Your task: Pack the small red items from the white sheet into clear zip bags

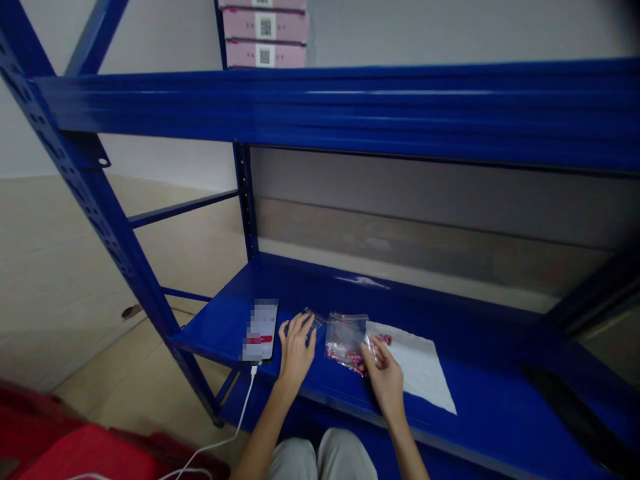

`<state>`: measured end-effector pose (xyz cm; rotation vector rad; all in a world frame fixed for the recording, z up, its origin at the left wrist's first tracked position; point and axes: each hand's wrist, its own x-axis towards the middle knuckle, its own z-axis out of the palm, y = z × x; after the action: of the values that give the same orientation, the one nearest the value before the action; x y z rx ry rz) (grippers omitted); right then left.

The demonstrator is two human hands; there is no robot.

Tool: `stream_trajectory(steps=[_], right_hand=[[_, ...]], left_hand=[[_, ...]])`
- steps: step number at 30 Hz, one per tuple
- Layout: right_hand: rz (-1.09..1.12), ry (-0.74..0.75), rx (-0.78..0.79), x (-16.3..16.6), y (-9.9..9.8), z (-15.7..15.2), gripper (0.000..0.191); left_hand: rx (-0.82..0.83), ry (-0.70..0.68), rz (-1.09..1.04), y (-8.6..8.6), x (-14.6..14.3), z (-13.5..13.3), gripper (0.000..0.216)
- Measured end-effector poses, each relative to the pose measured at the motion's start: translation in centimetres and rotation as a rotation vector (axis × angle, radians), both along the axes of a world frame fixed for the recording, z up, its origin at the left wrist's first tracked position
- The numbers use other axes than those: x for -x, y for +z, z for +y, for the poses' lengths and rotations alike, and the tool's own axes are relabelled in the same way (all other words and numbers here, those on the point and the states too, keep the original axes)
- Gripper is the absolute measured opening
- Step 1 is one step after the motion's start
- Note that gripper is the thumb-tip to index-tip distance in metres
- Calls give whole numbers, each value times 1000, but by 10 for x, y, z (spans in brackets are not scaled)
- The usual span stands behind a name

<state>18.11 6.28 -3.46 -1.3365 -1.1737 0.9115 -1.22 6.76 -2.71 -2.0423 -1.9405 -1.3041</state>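
The bagging work is judged to be partly done. Small pink pieces are already seen inside the clear bags (345, 343) that lie on the blue shelf (480, 400), while a few loose pink pieces (384, 339) lie on the white sheet (420, 367) just beside them. One more flat bag (314, 316), which looks empty, is seen between the filled ones and the phone (261, 331). How many pieces are not yet packed cannot be counted, as they are small and blurred.

The left hand (296, 348) is laid palm down on the shelf with its fingers spread and nothing gripped. Its fingertips reach toward the flat bag, perhaps touching it. The right hand (384, 377) is closed in a pinch on the near edge of the clear bags, with the thumb on top and the wrist low over the front of the shelf. Both forearms are stretched forward from below, and the hands are kept apart.

A white cable (243, 410) hangs down from the phone. Pink boxes (265, 33) are stacked on the top level, and red bins (80, 453) stand on the floor at the left.
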Motion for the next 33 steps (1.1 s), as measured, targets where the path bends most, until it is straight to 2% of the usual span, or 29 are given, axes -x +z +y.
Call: stream_trajectory(steps=[3,6,11,17,20,24,27,29,33], right_hand=[[-120,-13,14,2,1,-4,69],[-135,23,-13,3,2,-6,72],[-113,50,-44,2,1,-5,67],[-207,43,-12,0,1,-4,67],[-224,56,-59,-1,-1,-3,64],[-256,53,-162,-1,-3,-1,50],[-270,16,-170,-1,-4,0,50],[-254,-5,-167,-1,-5,0,53],[-188,-55,-162,-4,-6,-1,52]], left_hand=[[31,75,130,-13,2,11,39],[74,117,209,-18,-1,15,45],[106,83,252,-16,-4,14,39],[102,51,220,-15,-2,13,29],[86,33,205,-11,-2,11,26],[-38,-16,83,-1,0,3,26],[-221,-74,-87,1,3,-10,22],[-310,-51,-238,-1,3,-23,19],[-264,-10,-572,-4,-10,-51,21]])
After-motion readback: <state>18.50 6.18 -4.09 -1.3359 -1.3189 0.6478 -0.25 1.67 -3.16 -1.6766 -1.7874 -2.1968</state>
